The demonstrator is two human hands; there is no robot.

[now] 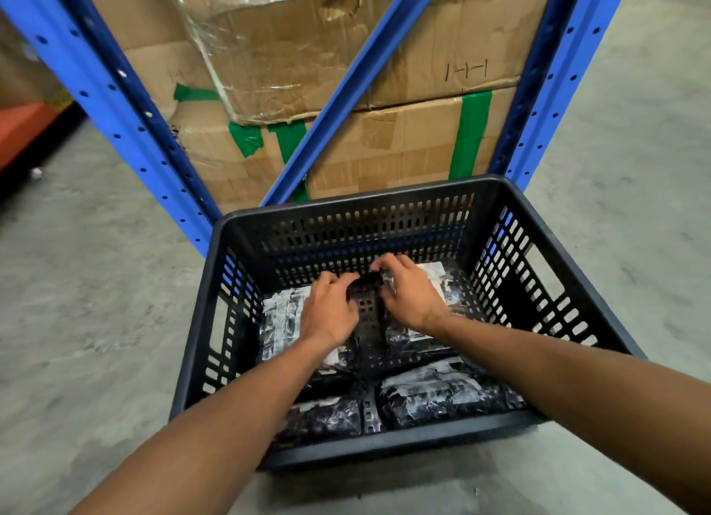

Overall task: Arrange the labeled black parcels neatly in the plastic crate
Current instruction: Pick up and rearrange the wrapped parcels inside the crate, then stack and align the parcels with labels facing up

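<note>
Two bare forearms come in from the bottom edge, both reaching down into the crate (404, 437). Black slotted plastic, sits on the floor, near rim closest to the lens.

Left to right:
- Far left: orange beam (23, 129) low at the edge, dark gap under it, small pale object on the ground beside it (too blurred to identify).
- Concrete floor (96, 303): grey, mottled, bare on both sides of the crate.
- Blue rack upright (115, 102), perforated, slanting in the wide-angle view. A diagonal blue brace (358, 79) crosses the middle.
- Behind the brace: stacked cardboard boxes (404, 149), creased, green tape strips, clear wrap on the upper one, pen marks near the top right.
- Second blue upright (546, 91) on the right, then more concrete.

Inside the crate:
- Black parcels (442, 395) with white labels lie flat on the bottom, roughly two columns, strip of slotted floor showing between them.
- Left hand (331, 310) over the left rear parcel (281, 318), fingers curled down.
- Right hand (408, 295) over the right rear parcel (438, 279), fingers bent.
- Fingertips of both meet on a small dark piece (371, 283) at the centre near the far wall; looks pinched between them, but blurred, so can't tell if it's a parcel edge.
</note>
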